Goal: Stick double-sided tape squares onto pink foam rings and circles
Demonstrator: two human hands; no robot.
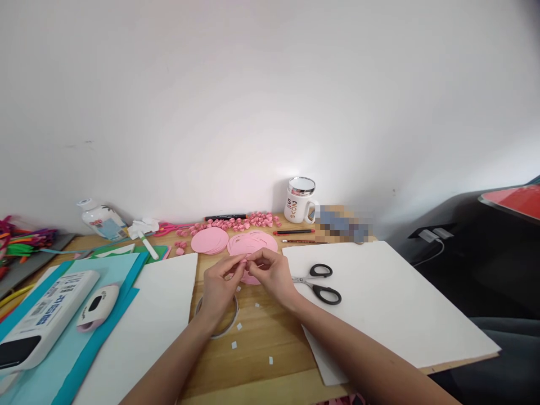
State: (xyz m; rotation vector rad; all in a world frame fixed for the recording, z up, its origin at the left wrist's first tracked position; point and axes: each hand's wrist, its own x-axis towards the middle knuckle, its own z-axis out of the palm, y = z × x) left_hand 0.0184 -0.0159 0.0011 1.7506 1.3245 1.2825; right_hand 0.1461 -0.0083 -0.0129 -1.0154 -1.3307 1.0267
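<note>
Pink paper piece, small and mostly covered, pinched at the fingertips of the left hand and the right hand, close together. Both hands nearly closed at thumb and forefinger, remaining fingers bent, each with a grip on that same piece. Cannot tell its full shape behind the fingers.

Just beyond the hands, a loose pile of pink paper rounds; beside it, beyond the left hand, a neater stack of pink discs. Farther beyond, many small pink curls, with a black marker among them. Beyond the right hand, a black-and-red pen and, past it, a white mug.

Just right of the right hand, black-handled scissors across a white board. Nearer than the hands, flat on the bench, scattered pale squares; below the left hand, partly hidden, a ring-shaped roll. Well left of the left hand, a white lettered box on teal sheets.
</note>
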